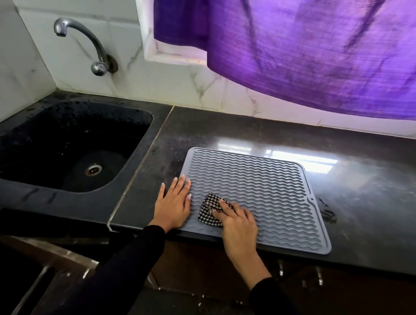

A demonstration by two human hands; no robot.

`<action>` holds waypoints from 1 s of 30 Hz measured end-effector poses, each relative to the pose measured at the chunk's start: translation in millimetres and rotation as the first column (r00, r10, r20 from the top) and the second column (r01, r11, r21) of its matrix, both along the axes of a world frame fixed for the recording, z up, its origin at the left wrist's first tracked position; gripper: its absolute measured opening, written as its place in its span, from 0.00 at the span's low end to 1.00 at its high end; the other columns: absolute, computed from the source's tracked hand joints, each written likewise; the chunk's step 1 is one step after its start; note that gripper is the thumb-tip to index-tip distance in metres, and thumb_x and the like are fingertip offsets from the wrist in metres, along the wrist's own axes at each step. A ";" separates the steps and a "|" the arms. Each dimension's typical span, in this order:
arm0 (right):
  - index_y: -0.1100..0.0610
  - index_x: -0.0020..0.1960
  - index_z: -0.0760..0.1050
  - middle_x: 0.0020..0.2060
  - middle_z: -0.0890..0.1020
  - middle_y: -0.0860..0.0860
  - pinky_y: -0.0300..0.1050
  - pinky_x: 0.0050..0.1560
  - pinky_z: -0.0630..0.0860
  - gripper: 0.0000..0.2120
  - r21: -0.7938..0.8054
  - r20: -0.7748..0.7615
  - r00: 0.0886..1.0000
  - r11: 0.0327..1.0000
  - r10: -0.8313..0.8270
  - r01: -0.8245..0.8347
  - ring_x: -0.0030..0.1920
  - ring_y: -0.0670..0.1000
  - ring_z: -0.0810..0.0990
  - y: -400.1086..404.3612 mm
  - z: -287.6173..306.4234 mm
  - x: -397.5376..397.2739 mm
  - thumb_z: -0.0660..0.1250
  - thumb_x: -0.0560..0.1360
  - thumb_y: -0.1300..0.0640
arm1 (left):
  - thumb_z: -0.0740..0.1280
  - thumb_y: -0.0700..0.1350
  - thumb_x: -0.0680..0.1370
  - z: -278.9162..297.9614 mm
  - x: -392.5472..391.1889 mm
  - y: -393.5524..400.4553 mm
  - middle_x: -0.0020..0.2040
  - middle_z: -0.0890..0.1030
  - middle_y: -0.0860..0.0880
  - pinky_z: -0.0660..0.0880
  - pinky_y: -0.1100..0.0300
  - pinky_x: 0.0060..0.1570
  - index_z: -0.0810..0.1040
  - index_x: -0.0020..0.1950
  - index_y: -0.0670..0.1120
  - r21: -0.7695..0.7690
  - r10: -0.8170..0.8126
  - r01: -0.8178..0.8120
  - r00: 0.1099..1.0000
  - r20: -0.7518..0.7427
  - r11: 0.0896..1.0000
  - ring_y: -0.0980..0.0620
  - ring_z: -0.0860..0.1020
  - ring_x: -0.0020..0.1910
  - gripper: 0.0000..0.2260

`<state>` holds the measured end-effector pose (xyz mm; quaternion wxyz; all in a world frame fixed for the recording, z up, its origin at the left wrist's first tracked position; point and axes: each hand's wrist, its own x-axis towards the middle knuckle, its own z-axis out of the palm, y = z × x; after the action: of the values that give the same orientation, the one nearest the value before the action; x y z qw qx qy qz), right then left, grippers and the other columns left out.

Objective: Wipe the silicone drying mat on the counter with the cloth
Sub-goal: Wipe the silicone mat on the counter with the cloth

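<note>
Two hands work low in the middle of the frame, both in dark sleeves; the left hand (173, 204) lies flat with its fingers (183, 183) stretched out and slightly apart, pressing on the lower-left edge of the silicone drying mat (267, 190), gripping nothing; the right hand (237, 223) sits just to its right, its fingers (225, 206) bent and pressed together on top of the cloth (208, 214), a small black-and-white checked wad held down against the mat's ribbed surface near its lower-left corner. The mat, grey with wavy ridges, lies flat on the dark desk (366, 186) at centre frame, its near edge close to the desk's front edge; a black sink (68, 147) fills the left side, with a metal tap (88, 47) on the wall at upper left; a purple curtain (312, 48) hangs across the upper right.
</note>
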<state>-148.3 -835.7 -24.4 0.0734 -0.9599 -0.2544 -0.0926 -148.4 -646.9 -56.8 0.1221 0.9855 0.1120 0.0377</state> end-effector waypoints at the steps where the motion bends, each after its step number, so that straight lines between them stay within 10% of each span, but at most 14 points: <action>1: 0.43 0.45 0.83 0.51 0.84 0.46 0.51 0.47 0.80 0.20 -0.006 0.008 1.000 1.000 -0.007 0.007 0.50 0.54 0.83 -5.9 -1.0 4.3 0.80 0.57 0.61 | 0.30 0.59 0.69 0.4 0.1 -0.1 0.77 0.48 0.52 0.39 0.49 0.72 0.50 0.76 0.50 -0.003 0.002 -0.002 1.000 0.002 1.000 0.53 0.46 0.76 0.37; 5: 0.43 0.53 0.81 0.58 0.81 0.46 0.50 0.48 0.76 0.19 -0.039 0.020 0.996 0.996 -0.085 0.085 0.54 0.54 0.81 -25.6 10.3 10.1 0.73 0.66 0.63 | 0.30 0.59 0.70 1.5 -0.4 -0.4 0.77 0.49 0.52 0.40 0.49 0.73 0.50 0.76 0.50 -0.007 0.004 -0.004 1.000 0.008 1.000 0.53 0.46 0.76 0.36; 9: 0.48 0.57 0.79 0.54 0.81 0.52 0.48 0.50 0.72 0.13 -0.037 -0.329 0.885 0.941 -0.330 0.337 0.52 0.55 0.78 -27.0 45.5 36.5 0.59 0.77 0.56 | 0.29 0.59 0.69 4.1 -1.7 -2.0 0.78 0.48 0.51 0.39 0.49 0.72 0.49 0.76 0.49 -0.008 0.007 -0.007 1.000 -0.002 1.000 0.53 0.45 0.76 0.37; 12: 0.50 0.56 0.80 0.47 0.83 0.56 0.45 0.44 0.76 0.16 0.311 -0.570 0.791 0.833 -0.221 0.457 0.44 0.56 0.80 -23.8 61.7 51.7 0.59 0.75 0.61 | 0.29 0.59 0.69 3.8 -1.9 -2.2 0.78 0.47 0.51 0.38 0.49 0.72 0.48 0.76 0.50 -0.009 0.003 -0.003 1.000 -0.006 1.000 0.53 0.44 0.76 0.37; 18: 0.43 0.64 0.72 0.67 0.73 0.45 0.51 0.60 0.71 0.23 0.068 -0.217 0.976 0.998 0.001 0.014 0.61 0.53 0.75 15.0 24.6 11.4 0.58 0.74 0.62 | 0.32 0.58 0.71 -2.3 0.1 0.2 0.77 0.49 0.51 0.40 0.49 0.72 0.51 0.76 0.49 -0.010 -0.002 0.003 0.999 0.044 1.000 0.53 0.46 0.76 0.35; 20: 0.43 0.56 0.79 0.62 0.78 0.46 0.51 0.52 0.71 0.20 0.008 -0.070 0.997 1.000 0.031 -0.030 0.55 0.53 0.79 14.6 10.5 -0.4 0.55 0.72 0.57 | 0.35 0.58 0.73 -5.0 0.2 1.0 0.77 0.52 0.51 0.42 0.48 0.72 0.55 0.76 0.48 -0.034 0.000 0.003 0.996 0.094 0.999 0.53 0.49 0.76 0.34; 25: 0.44 0.48 0.82 0.51 0.84 0.47 0.48 0.41 0.78 0.23 -0.063 -0.138 0.990 0.998 -0.004 -0.005 0.45 0.52 0.83 2.2 -1.4 -8.0 0.80 0.54 0.54 | 0.36 0.59 0.73 -6.6 1.0 4.2 0.76 0.51 0.53 0.41 0.51 0.72 0.56 0.75 0.50 -0.053 -0.004 0.011 0.992 0.124 0.999 0.57 0.46 0.74 0.33; 30: 0.40 0.45 0.82 0.49 0.84 0.42 0.47 0.35 0.78 0.24 0.012 -0.132 0.989 0.997 -0.073 0.075 0.40 0.49 0.82 -17.9 13.8 0.9 0.80 0.52 0.57 | 0.35 0.60 0.73 -5.4 0.3 4.4 0.76 0.48 0.56 0.38 0.53 0.72 0.54 0.76 0.52 -0.061 0.002 0.005 0.994 0.108 0.998 0.60 0.42 0.73 0.33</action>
<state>-147.5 -853.6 -10.6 0.0944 -0.9720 -0.2124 -0.0342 -148.1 -642.5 -62.3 0.1584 0.9778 0.1055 0.0875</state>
